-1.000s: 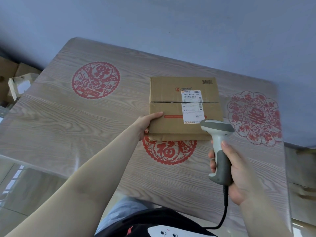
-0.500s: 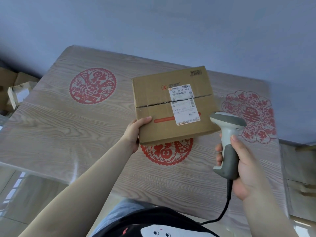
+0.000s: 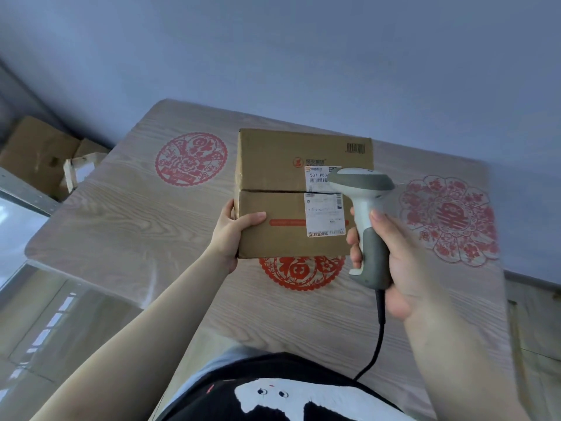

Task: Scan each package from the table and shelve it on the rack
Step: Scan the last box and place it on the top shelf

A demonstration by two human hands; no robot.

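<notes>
A brown cardboard package (image 3: 273,180) with a white shipping label (image 3: 322,208) is held above the wood-grain table (image 3: 121,226). My left hand (image 3: 232,235) grips its near left corner, thumb on top. My right hand (image 3: 394,262) holds a grey and white corded barcode scanner (image 3: 365,220) by its handle. The scanner's head sits over the right part of the label and hides some of it.
Red paper-cut decorations lie on the table at the back left (image 3: 191,159), under the package (image 3: 300,270) and at the right (image 3: 449,218). Cardboard boxes (image 3: 39,153) sit on a metal rack (image 3: 21,189) at the far left. A blue-grey wall rises behind the table.
My left hand has lifted the package off the table and brought it closer and squarer to me. My right hand has moved the scanner left and up, over the label.
</notes>
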